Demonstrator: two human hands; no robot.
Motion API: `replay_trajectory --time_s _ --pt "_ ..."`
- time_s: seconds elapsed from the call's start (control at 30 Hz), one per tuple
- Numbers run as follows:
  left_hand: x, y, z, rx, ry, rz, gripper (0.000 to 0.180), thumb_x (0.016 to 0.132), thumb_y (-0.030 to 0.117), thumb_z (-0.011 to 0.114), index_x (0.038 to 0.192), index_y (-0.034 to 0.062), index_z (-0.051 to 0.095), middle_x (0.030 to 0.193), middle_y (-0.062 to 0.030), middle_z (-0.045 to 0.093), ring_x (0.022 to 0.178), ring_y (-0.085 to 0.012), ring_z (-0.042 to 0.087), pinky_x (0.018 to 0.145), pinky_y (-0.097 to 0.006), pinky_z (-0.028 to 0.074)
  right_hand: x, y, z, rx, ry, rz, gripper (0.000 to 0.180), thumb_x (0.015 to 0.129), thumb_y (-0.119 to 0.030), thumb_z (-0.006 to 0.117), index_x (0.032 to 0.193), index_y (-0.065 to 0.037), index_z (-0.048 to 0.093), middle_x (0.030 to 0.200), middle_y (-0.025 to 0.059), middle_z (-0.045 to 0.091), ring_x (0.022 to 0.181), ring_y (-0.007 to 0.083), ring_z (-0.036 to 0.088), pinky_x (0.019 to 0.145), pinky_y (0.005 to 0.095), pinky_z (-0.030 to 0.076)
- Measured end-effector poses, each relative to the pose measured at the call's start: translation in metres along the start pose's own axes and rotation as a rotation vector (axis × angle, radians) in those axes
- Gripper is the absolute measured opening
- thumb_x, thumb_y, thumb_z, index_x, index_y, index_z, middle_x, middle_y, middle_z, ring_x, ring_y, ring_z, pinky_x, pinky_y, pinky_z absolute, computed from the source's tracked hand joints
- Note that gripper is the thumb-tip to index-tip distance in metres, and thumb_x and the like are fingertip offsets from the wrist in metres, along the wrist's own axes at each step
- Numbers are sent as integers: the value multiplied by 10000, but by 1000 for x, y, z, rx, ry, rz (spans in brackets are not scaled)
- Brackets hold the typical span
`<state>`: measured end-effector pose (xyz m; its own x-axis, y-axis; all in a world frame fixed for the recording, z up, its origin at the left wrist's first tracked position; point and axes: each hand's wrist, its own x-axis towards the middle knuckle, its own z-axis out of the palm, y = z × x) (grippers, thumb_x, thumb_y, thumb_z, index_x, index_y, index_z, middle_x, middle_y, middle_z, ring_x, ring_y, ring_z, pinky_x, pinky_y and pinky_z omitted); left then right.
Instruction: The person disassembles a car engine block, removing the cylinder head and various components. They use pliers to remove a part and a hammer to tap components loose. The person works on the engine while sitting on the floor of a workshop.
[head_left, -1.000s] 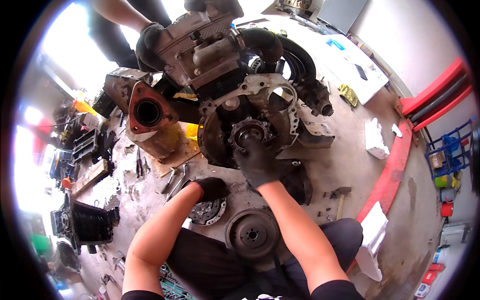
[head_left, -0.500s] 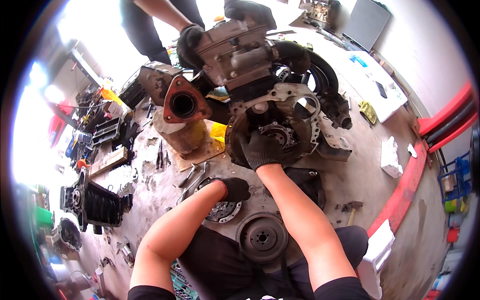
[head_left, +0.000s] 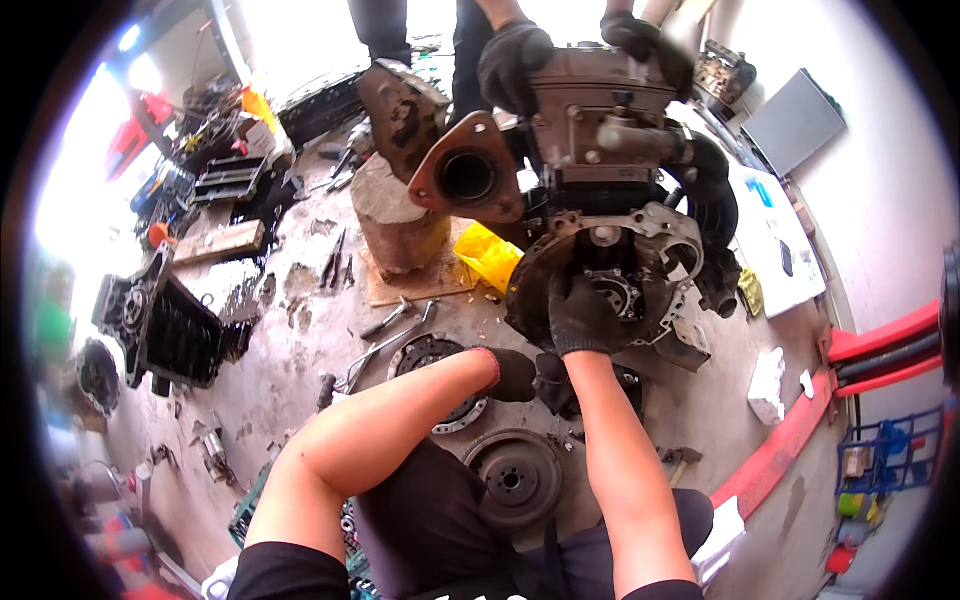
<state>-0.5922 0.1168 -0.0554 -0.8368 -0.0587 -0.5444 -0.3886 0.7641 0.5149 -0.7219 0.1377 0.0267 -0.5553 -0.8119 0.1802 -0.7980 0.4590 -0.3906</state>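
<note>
A greasy engine (head_left: 600,125) stands ahead of me, its open bell housing (head_left: 655,335) facing me. My right hand (head_left: 583,310), in a dark knitted glove, reaches over the housing's lower left rim with fingers curled inside; their tips are hard to make out. My left hand (head_left: 513,375), gloved alike, is curled above a round clutch cover (head_left: 408,360) on the floor; I see nothing in it. Between my knees lies a flywheel (head_left: 540,470). A co-worker's gloved hands, a left-side one (head_left: 515,65) and another (head_left: 650,45), rest on the engine's top.
A round stump (head_left: 400,205) stands on a board left of the engine, beside a yellow bag (head_left: 488,255). Wrenches (head_left: 395,335) lie nearer me. An engine block (head_left: 165,320) sits far left. To the right are a hammer (head_left: 682,458) and a red lift arm (head_left: 775,440).
The engine has swung rightward, away from the stump, and stands more upright. The co-worker's hands and my right hand have moved with it. My view has also shifted.
</note>
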Motion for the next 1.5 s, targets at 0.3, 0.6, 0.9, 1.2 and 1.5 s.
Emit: replay_trajectory --time_s 0.3,0.6,0.9,1.2,1.5 --pt "-20 26 -20 -75 92 89 452 920 348 518 1077 -39 689 1144 -275 665 1119 -409 624 989 -479 473 -5 -3 7 7 50 -17 433 935 -508 526 897 -103 674 841 199 713 818 421 697 735 540 554" --pt "-19 25 -16 -160 118 58 459 920 341 510 1134 -30 675 1186 -265 657 1154 -394 614 1002 -473 466 -2 -2 17 -20 73 5 367 946 -467 535 944 -117 646 830 209 707 788 415 702 717 541 559" --pt "-13 15 -15 -86 18 59 493 905 382 544 1229 26 654 1265 -224 648 1215 -352 599 1046 -434 450 1 -1 16 -11 93 -40 429 955 -484 495 890 -102 679 824 218 701 787 437 693 717 537 558" --pt "-20 21 -20 -164 103 59 466 901 350 515 1102 -31 691 1197 -272 653 1150 -390 620 1012 -466 461 10 16 5 199 -168 80 427 944 -471 528 1052 -89 687 954 242 698 975 414 672 824 509 527" --pt "-17 24 -22 -177 129 66 455 894 359 507 1032 -34 690 1132 -276 663 1097 -412 627 970 -483 475 40 81 -41 111 244 86 349 945 -370 592 1216 -157 646 1026 190 706 1040 385 660 871 485 516"
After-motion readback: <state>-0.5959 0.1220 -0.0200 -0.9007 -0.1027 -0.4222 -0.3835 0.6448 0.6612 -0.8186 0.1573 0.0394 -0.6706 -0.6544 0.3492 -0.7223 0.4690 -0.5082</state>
